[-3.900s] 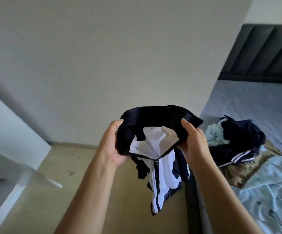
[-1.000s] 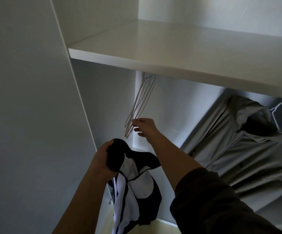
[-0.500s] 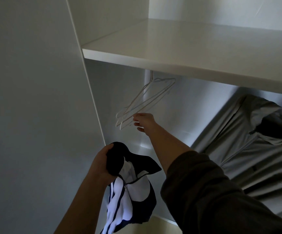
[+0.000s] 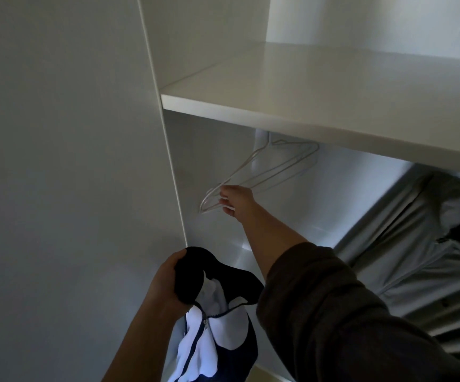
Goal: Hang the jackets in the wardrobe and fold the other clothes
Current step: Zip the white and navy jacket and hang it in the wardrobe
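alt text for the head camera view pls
A person's right hand grips white wire hangers hanging under a wardrobe shelf, while the left hand holds a navy and white jacket. A grey jacket hangs at right.

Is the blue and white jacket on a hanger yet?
No. The left hand holds the jacket bunched up, apart from the white hangers that the right hand grips.

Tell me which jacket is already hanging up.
The grey jacket on the right; the left hand grips the navy-and-white jacket, the right hand holds hangers.
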Demonstrator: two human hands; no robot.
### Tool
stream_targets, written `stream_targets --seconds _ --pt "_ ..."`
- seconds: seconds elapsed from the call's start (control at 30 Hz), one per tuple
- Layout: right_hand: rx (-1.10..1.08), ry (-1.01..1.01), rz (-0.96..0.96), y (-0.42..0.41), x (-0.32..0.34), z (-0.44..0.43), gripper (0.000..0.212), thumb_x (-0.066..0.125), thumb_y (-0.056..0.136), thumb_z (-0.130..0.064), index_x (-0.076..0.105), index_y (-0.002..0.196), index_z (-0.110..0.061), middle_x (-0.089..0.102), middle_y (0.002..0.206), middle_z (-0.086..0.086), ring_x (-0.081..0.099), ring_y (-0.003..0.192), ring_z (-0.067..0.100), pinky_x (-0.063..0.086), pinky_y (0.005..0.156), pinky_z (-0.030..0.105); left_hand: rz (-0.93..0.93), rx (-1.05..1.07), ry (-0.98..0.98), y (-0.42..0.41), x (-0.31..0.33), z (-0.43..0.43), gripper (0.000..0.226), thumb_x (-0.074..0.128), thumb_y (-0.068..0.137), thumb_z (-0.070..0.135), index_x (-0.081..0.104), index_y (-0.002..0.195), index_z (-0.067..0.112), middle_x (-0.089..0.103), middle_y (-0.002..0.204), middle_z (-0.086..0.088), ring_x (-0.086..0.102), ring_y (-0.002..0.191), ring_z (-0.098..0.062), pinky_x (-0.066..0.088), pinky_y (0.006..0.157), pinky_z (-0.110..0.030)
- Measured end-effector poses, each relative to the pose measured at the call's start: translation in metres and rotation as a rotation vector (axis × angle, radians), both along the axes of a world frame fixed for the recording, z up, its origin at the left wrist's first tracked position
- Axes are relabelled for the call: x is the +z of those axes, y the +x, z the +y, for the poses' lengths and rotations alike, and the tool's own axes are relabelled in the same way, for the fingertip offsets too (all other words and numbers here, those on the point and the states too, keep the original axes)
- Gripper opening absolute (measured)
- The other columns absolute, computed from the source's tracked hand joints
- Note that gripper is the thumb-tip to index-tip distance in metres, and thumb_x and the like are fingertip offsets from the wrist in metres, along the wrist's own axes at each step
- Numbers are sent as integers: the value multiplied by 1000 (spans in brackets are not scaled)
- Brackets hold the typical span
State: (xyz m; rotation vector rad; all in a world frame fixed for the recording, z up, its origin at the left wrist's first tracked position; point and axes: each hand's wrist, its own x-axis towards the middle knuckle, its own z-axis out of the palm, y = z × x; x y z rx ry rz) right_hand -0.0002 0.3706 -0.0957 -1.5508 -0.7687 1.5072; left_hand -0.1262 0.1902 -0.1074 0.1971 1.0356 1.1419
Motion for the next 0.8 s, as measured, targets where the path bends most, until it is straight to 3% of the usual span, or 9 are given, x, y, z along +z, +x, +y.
stream_targets --seconds 0.1,0.27,0.4,0.5,0.57,0.63,0.7,0.8 --pt "-28 -9 60 1 -2 3 16 61 90 -13 55 75 -14 61 76 2 58 62 10 45 58 24 4 12 17 0 -3 -1 41 46 93 20 72 70 -3 61 72 -16 57 65 -26 43 70 -30" --pt "-12 -19 150 3 -1 4 15 62 91 -20 57 78 -17 62 73 -3 60 62 8 44 59 22 0 17 -21 2 -10 -1 45 46 93 22 74 64 2 64 62 -10 58 53 -18 49 50 -22" --pt "16 -6 186 4 0 0 13 63 91 -22 59 80 -16 61 72 -2 59 63 10 47 61 22 -33 19 -60 2 -11 -2 32 49 93 22 68 82 0 64 62 -9 60 51 -18 51 48 -20" --pt "9 45 325 4 2 -8 14 56 94 -12 56 80 -11 57 72 5 58 65 16 50 66 27 -29 -3 -48 4 -9 -2 28 49 91 22 63 91 -3 61 65 -10 58 55 -19 50 54 -24" --pt "-60 69 459 7 3 -16 15 51 95 -6 54 80 -8 55 69 7 59 62 18 53 63 29 -40 -6 -32 6 -7 -3 32 45 95 22 60 104 -5 59 77 -15 57 67 -24 49 65 -28" --pt "-136 110 547 14 4 -28 16 48 96 -4 53 82 -9 49 60 4 50 44 11 46 47 24 -47 -10 -33 8 -5 -4 33 43 96 22 58 110 -4 59 80 -17 59 69 -26 51 64 -31" --pt "-177 166 489 25 3 -39 16 45 97 -6 54 85 -12 41 54 -1 33 33 6 28 35 16 -52 -16 -45 11 -5 -6 30 44 96 22 60 96 -3 61 64 -12 61 53 -21 51 48 -23" --pt "-210 198 364 51 7 -57 23 39 98 -6 57 85 -11 33 43 -7 24 30 4 17 31 14 -59 -17 -65 17 -5 -9 30 46 96 22 61 81 1 59 51 -7 58 40 -17 48 40 -19"
